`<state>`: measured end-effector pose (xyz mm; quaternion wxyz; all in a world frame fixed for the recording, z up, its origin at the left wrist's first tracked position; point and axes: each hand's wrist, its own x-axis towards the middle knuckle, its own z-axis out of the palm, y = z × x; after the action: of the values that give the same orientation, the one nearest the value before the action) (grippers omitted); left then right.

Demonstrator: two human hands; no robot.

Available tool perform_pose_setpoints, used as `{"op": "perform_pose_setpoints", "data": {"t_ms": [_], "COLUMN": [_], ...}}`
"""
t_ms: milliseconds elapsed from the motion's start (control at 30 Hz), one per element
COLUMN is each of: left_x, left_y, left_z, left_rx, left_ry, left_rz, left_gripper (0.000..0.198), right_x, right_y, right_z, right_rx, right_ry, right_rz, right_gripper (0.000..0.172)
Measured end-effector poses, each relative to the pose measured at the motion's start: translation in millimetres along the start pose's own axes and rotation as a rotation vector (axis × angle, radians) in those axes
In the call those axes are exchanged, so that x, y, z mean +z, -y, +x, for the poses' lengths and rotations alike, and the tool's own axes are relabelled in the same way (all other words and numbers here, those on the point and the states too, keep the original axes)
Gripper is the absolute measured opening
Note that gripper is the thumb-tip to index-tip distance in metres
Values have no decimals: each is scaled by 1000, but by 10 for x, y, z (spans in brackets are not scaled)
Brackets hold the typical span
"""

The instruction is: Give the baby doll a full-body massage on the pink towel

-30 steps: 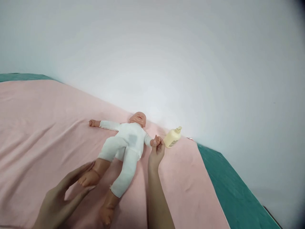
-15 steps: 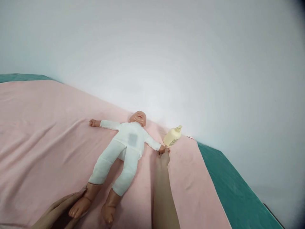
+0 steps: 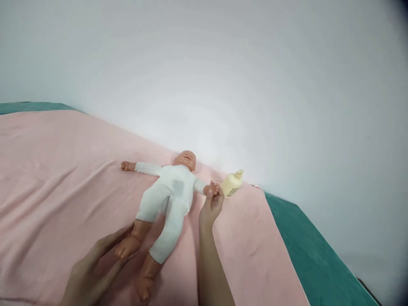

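A baby doll point(image 3: 177, 187) with a white cloth body lies on its back on a pink blanket point(image 3: 76, 178), its head away from me. My left hand point(image 3: 102, 259) is wrapped around the doll's foot on the left side, thumb below and fingers behind the ankle. With my right hand point(image 3: 213, 204) I grip the doll's hand on the right side, which is lifted off the blanket. The doll's other arm stretches out to the left, and its other leg rests on the blanket. A pale yellow pump bottle point(image 3: 232, 183) stands just beyond my right hand.
Behind the blanket rises a plain pale wall point(image 3: 204, 76). A green surface point(image 3: 312, 246) shows past the blanket's right edge, and more green at the far left. A small white-and-red scrap point(image 3: 255, 185) lies by the wall.
My right hand has raised the doll's hand and moved it up and slightly left. My left hand has pushed the doll's foot up and to the right, bending that leg.
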<state>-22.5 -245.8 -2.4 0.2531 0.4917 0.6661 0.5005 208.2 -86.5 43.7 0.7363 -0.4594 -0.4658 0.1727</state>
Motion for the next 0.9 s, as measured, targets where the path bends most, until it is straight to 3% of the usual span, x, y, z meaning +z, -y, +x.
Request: {"op": "perform_pose_setpoints", "data": {"t_ms": [67,167,233,367,500,567,667,900], "left_x": [24,111,192,324,350,322,235,44], "left_y": [-170,-375,-455,-526,-508,-468,-389,-124], "left_z": [178,443,587,754,745,676,507,38], "left_rx": [-57,20,74,109,118,116,102,-69], "left_ry": [33,29,31,47,64,60,32,59], "left_rz": [29,-77,-178,-313,-321,-269,-139,-62], "left_gripper": [47,55,58,59,58,58,56,49], "right_x": [39,63,70,83,86,81,63,-53], "right_y": [20,-12,-40,-46,-25,-22,-5,-40], "right_z": [-78,-125,-118,-89,-89,-93,-85,123], "right_rx": [-134,-365,-473,-508,-457,-420,-297,101], "right_ry": [200,512,650,765,799,786,659,87], "right_rz": [-54,-155,-190,-237,-253,-217,-131,21], "right_gripper": [32,31,35,37,38,37,32,38]}}
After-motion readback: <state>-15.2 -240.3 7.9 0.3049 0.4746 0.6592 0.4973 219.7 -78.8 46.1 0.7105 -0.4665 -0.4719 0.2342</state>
